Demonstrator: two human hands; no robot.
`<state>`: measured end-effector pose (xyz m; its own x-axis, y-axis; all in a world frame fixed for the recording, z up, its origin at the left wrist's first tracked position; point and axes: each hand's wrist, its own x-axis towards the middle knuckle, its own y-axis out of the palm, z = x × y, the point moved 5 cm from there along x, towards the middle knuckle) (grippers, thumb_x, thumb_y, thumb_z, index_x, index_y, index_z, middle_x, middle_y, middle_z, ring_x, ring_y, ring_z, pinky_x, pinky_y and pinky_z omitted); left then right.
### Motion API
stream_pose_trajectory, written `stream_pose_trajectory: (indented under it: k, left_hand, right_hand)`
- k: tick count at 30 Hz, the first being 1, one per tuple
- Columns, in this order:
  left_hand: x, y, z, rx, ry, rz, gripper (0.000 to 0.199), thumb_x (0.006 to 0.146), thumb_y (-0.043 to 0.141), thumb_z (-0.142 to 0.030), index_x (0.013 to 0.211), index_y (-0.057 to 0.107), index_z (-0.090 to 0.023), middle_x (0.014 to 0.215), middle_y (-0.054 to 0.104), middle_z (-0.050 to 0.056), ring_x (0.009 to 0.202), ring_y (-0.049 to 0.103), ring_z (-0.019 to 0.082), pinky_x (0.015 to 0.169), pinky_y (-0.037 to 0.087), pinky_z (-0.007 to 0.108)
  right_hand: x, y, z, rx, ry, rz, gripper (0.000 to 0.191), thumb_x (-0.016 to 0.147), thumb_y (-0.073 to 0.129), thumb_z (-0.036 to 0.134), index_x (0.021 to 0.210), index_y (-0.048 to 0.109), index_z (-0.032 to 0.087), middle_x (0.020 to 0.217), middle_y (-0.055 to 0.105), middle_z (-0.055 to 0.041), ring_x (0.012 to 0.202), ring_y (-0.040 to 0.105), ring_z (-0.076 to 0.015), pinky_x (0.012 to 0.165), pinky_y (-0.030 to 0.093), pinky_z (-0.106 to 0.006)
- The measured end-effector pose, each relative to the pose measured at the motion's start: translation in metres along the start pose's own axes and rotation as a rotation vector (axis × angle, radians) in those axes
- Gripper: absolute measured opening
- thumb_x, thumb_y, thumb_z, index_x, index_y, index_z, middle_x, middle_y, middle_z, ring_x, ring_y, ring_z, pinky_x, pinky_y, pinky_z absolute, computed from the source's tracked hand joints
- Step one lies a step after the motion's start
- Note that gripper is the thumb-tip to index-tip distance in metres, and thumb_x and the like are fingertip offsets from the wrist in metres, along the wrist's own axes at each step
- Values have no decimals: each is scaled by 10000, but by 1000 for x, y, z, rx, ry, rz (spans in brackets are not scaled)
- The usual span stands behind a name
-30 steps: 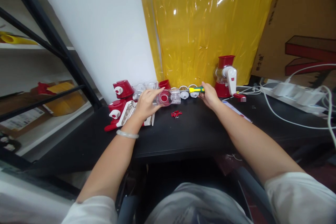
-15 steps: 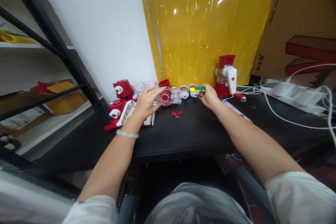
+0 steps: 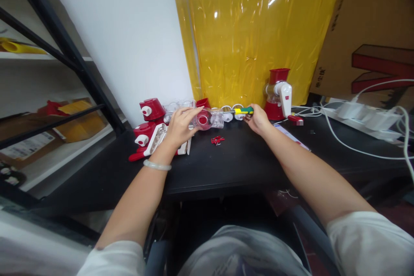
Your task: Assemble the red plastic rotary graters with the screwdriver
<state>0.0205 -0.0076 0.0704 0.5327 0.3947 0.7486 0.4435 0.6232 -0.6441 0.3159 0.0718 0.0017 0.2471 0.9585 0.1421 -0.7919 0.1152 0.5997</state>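
My left hand [image 3: 181, 124] is closed around the left side of a clear plastic housing with a red centre [image 3: 203, 120], held above the black table. In my right hand [image 3: 258, 119] is a screwdriver with a green and yellow handle [image 3: 244, 111]. Its shaft points left toward the housing; I cannot tell whether the tip touches it. Below the housing, a small pile of red parts [image 3: 217, 140] lies on the table. Behind the screwdriver stand several round white parts [image 3: 228, 116].
Red bases with white knobs [image 3: 152, 110] and white crank-arm pieces [image 3: 157, 138] sit at the left. An assembled red and white rotary grater [image 3: 280, 95] stands at the back right, near a power strip [image 3: 365, 116] with white cables. A printed sheet [image 3: 291, 136] lies beside my right forearm.
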Motion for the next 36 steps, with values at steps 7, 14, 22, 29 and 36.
stream_pose_trajectory:
  k: [7,14,22,29,36]
  left_hand:
    - [0,-1,1,-5,-6,-8,686,831,803,-261,1477,569,-264,1325,712,113,1236,594,344,1065,456,528]
    - [-3,3,10,-26,-42,-17,700,824,814,-303,1476,564,-260,1356,696,111,1226,605,338,1063,463,518]
    - [-8,3,31,-51,-155,-151,847,743,903,-386,1493,523,-281,1314,698,125,1203,628,355,1056,502,548]
    - [-18,16,55,-193,-374,-293,964,836,827,-445,1607,269,-290,1345,644,176,1220,663,337,997,575,540]
    - [-21,47,71,-540,-542,-304,940,915,745,-448,1617,134,-310,1257,688,166,1150,715,294,935,614,490]
  right_hand:
    - [1,-1,-1,3,12,-8,226,895,561,281,729,415,235,518,381,79,452,352,-78,525,460,-195]
    - [0,-2,0,8,43,-48,226,902,548,312,739,410,239,505,366,84,428,347,-78,512,467,-193]
    - [3,-7,1,58,37,-123,214,898,516,253,720,398,236,504,358,78,424,355,-80,496,456,-192]
    - [2,-6,1,70,50,-141,207,913,490,224,721,412,236,507,372,81,423,352,-76,492,455,-186]
    - [-1,-6,1,63,58,-145,218,932,467,220,719,421,235,487,379,81,412,356,-74,482,449,-181]
